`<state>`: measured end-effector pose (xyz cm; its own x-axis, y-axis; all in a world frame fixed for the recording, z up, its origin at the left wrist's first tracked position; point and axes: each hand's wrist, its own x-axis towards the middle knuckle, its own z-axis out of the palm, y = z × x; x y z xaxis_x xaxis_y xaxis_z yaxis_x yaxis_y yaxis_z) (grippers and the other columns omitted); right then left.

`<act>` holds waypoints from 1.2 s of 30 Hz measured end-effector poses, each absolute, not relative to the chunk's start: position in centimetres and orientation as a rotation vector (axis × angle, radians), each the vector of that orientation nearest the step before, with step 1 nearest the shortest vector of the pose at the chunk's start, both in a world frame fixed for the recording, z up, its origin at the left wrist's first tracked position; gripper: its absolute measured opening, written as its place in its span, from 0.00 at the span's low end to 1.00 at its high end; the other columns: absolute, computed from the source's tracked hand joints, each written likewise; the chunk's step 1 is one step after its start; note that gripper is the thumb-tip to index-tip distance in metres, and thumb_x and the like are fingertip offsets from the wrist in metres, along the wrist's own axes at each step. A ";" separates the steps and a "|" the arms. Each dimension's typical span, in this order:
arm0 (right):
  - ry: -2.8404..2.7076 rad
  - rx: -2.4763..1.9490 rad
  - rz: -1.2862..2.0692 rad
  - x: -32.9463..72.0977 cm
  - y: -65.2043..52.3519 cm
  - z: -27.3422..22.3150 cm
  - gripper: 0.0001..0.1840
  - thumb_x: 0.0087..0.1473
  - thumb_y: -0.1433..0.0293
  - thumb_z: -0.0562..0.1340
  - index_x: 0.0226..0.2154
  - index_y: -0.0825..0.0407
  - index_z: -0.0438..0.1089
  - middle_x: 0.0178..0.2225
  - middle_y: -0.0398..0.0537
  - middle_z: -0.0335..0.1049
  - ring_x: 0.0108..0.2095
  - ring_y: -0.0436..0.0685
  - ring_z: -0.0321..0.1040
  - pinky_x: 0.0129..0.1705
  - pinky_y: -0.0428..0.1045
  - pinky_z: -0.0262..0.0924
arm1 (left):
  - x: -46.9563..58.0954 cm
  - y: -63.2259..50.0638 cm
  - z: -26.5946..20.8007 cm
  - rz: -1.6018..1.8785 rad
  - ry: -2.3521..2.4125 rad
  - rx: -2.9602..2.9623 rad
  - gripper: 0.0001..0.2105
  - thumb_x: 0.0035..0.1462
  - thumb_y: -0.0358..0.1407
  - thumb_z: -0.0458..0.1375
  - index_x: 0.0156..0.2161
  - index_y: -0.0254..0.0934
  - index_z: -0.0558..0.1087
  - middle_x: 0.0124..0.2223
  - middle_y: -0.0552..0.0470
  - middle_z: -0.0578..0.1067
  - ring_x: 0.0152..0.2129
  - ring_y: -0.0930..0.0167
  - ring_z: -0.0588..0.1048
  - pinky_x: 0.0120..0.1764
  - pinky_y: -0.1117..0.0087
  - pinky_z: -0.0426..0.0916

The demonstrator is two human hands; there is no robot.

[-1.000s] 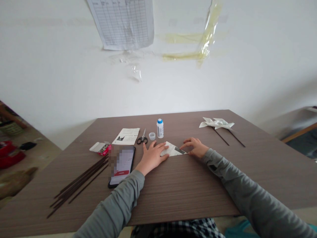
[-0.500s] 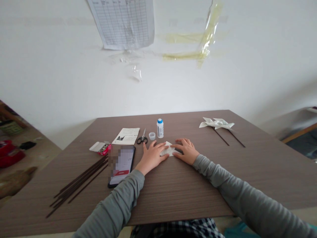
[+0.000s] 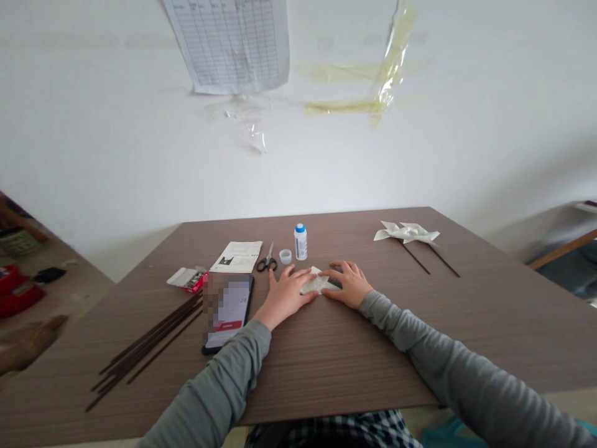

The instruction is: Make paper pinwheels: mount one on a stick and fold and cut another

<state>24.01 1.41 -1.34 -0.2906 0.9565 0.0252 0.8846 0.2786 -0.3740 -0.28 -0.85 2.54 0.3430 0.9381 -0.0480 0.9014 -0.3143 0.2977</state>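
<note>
A small piece of printed paper (image 3: 316,283) lies flat on the brown table (image 3: 326,361), between my two hands. My left hand (image 3: 288,295) rests on its left side with the fingers spread. From the right, my right hand (image 3: 349,284) touches the paper with its fingers apart, thumb toward me. Parts of the paper are hidden under the fingers. Just beyond the hands stand a white glue bottle (image 3: 301,244) with a blue cap and a small clear plastic cup (image 3: 285,256). Scissors (image 3: 267,261) with black handles lie close to my left fingertips.
Left of my hands lie a phone (image 3: 233,311), a stack of printed paper (image 3: 239,256), an opened red-and-white box (image 3: 189,279) and several dark sticks (image 3: 149,339). Two white paper pinwheels (image 3: 408,232) on sticks lie at the back right. A white wall (image 3: 233,186) borders the table's far edge.
My right hand has shifted very slightly left over the paper. The whole view has moved a little; the other things on the table stay where they were.
</note>
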 end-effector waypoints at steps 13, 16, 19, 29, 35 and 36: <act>-2.295 -1.611 0.423 24.6 2.2 -2.2 0.30 0.74 0.51 0.80 0.74 0.29 0.90 0.81 0.55 0.78 0.81 0.83 0.70 0.86 0.80 0.65 | -1.6 -0.9 3.1 0.141 1.677 2.315 0.30 0.82 0.44 0.70 0.84 0.59 0.82 0.90 0.46 0.75 0.93 0.33 0.59 0.88 0.10 0.46; -2.296 -1.624 0.443 24.6 2.2 -2.0 0.31 0.74 0.51 0.81 0.75 0.28 0.89 0.81 0.55 0.78 0.81 0.83 0.69 0.86 0.79 0.65 | -2.0 -0.7 3.1 0.142 1.696 2.299 0.30 0.80 0.46 0.72 0.82 0.60 0.83 0.91 0.46 0.74 0.93 0.33 0.58 0.89 0.12 0.48; -2.294 -1.631 0.457 24.6 2.2 -1.8 0.31 0.74 0.51 0.81 0.75 0.28 0.89 0.81 0.55 0.77 0.82 0.82 0.69 0.86 0.78 0.65 | -2.2 -0.7 3.2 0.130 1.706 2.297 0.31 0.80 0.47 0.72 0.83 0.61 0.82 0.92 0.47 0.72 0.93 0.33 0.59 0.88 0.12 0.48; -2.293 -1.617 0.456 24.7 2.2 -1.9 0.31 0.74 0.52 0.81 0.75 0.29 0.89 0.81 0.56 0.77 0.81 0.82 0.69 0.86 0.79 0.64 | -3.0 -1.3 4.0 0.041 1.750 2.330 0.26 0.81 0.43 0.69 0.78 0.65 0.86 0.93 0.50 0.71 0.93 0.33 0.58 0.84 0.05 0.48; -2.292 -1.607 0.439 24.8 2.2 -2.0 0.31 0.74 0.52 0.80 0.75 0.28 0.89 0.82 0.55 0.78 0.81 0.82 0.70 0.86 0.80 0.65 | -3.8 -1.4 4.3 -0.023 1.767 2.323 0.25 0.83 0.42 0.67 0.78 0.64 0.86 0.94 0.48 0.68 0.93 0.32 0.56 0.85 0.05 0.45; -2.291 -1.610 0.439 24.8 2.2 -2.1 0.31 0.74 0.52 0.80 0.75 0.29 0.89 0.82 0.55 0.77 0.81 0.82 0.70 0.86 0.80 0.65 | -3.9 -1.5 4.4 -0.032 1.766 2.317 0.25 0.84 0.42 0.67 0.78 0.65 0.86 0.95 0.48 0.68 0.94 0.32 0.55 0.84 0.05 0.44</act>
<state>24.79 2.23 -2.05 -0.3228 0.9437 0.0723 0.8500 0.3226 -0.4163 -3.90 -1.45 4.41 0.2745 0.9492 -0.1538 0.9541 -0.2489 0.1666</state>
